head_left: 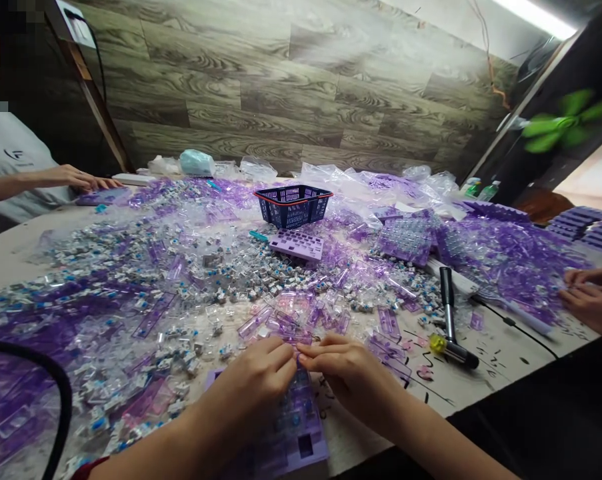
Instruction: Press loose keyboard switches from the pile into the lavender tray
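Observation:
My left hand [258, 377] and my right hand [343, 373] meet fingertip to fingertip low in the middle of the head view. Both are pinched together over a purple keyboard plate [295, 433] that lies at the table's near edge. What the fingertips hold is too small to make out. Loose grey and blue key switches [261, 280] and clear purple plastic pieces [281, 320] lie scattered just beyond my fingers.
A dark blue basket [293, 205] stands mid-table behind another purple plate [297, 245]. A black and yellow hammer [451, 330] lies to the right. Another person's hands rest at far left [75, 179] and a second person's at far right [591, 300]. A black cable [55, 380] curves at lower left.

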A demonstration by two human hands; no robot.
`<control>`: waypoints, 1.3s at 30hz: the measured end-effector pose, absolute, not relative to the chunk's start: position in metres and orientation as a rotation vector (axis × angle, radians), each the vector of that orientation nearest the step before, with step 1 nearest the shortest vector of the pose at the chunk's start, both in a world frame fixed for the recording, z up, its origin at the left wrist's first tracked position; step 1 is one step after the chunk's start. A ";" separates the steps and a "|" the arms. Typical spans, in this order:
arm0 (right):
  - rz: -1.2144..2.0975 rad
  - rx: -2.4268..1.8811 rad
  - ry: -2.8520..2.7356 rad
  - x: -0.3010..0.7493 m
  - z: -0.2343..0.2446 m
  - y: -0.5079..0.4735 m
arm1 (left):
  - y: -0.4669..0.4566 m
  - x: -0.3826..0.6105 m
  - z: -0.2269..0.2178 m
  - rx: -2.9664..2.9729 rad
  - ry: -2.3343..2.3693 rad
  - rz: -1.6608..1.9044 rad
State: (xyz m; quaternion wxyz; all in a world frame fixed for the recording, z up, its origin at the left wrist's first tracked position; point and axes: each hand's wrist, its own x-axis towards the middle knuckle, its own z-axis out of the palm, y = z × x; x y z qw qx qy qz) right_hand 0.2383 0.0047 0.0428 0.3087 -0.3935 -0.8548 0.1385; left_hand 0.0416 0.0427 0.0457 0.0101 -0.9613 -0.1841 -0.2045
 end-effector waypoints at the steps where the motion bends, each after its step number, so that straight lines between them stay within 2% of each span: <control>1: 0.359 -1.065 -2.268 0.239 0.042 0.005 | 0.043 0.042 0.046 -3.012 -0.578 -0.643; 5: 0.330 -1.145 -2.280 0.238 0.041 0.004 | 0.042 0.042 0.054 -3.075 -0.558 -0.559; 12: 0.246 -1.144 -2.323 0.227 0.047 0.003 | 0.040 0.039 0.050 -2.979 -0.543 -0.632; 21: 0.374 -1.248 -2.174 0.228 0.039 -0.006 | 0.043 0.037 0.050 -2.964 -0.532 -0.591; 28: 0.128 -1.440 -2.038 0.226 0.037 -0.002 | 0.044 0.028 0.049 -3.030 -0.607 -0.613; 30: 0.087 -1.537 -2.043 0.221 0.040 0.005 | 0.045 0.026 0.047 -3.012 -0.665 -0.756; 35: 0.087 -1.628 -2.142 0.206 0.048 0.018 | 0.052 0.022 0.046 -2.890 -1.080 -1.412; 39: 0.086 -1.657 -2.098 0.204 0.050 0.017 | 0.056 0.020 0.049 -2.881 -1.287 -1.581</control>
